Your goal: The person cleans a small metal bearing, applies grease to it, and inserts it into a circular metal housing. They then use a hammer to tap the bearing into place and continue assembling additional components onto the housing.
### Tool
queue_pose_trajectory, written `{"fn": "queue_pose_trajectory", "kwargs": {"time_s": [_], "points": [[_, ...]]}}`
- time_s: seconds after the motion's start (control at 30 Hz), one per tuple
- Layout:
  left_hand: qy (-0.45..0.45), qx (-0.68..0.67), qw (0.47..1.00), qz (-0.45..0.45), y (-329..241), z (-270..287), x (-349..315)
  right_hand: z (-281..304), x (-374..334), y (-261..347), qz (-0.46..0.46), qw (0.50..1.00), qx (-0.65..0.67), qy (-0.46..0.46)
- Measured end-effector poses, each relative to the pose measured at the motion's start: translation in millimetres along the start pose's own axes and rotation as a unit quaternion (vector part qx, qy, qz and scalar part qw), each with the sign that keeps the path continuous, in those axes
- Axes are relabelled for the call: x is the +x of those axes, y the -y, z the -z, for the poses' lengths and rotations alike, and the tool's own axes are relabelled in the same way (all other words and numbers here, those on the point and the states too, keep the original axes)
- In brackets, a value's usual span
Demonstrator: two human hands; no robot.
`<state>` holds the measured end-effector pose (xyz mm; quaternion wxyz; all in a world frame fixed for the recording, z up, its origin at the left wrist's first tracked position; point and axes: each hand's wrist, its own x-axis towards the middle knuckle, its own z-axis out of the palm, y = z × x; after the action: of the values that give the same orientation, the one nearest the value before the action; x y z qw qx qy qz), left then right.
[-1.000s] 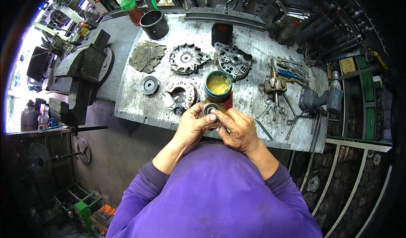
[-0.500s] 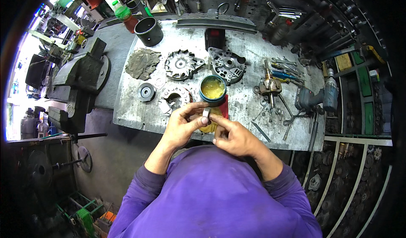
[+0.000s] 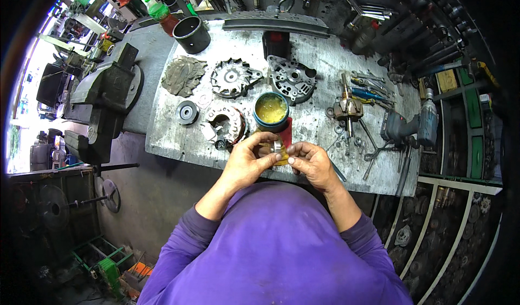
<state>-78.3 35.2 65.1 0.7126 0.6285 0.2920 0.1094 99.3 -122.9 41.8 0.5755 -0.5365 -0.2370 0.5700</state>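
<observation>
My left hand (image 3: 250, 163) pinches a small shiny bearing (image 3: 277, 147) between thumb and fingers, near the table's front edge. Just right of it my right hand (image 3: 315, 167) is closed, thumb against fingertips; whether anything is between them is hidden. Beyond my hands stands an open blue tub of yellow grease (image 3: 272, 110). Under and behind my fingers lies a red and yellow cloth (image 3: 287, 134), partly covered. Left of the tub sits a ring-shaped stator (image 3: 234, 122) with a pulley (image 3: 187, 112) beside it.
Two alternator housings (image 3: 232, 77) (image 3: 293, 78) lie farther back, near work gloves (image 3: 184, 75) and a black can (image 3: 191, 34). On the right are a rotor (image 3: 348, 109), several wrenches, pliers and a cordless impact driver (image 3: 403, 125). A vise (image 3: 103, 93) stands at the left.
My right hand has drawn its fingertip back from the bearing and brought thumb and fingers together. My left hand with the bearing has shifted slightly right.
</observation>
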Motion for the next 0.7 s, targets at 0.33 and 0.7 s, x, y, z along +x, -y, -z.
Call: {"fn": "queue_pose_trajectory", "kwargs": {"time_s": [0.33,0.7], "points": [[0.004,0.511,0.838,-0.192,14.1,-30.5,19.4,69.2,-21.7,0.0,0.096,0.880,-0.387,-0.258],[-0.059,0.573,0.808,-0.122,45.6,-36.2,22.7,147.0,-3.1,38.9,0.132,0.823,-0.373,-0.407]]}}
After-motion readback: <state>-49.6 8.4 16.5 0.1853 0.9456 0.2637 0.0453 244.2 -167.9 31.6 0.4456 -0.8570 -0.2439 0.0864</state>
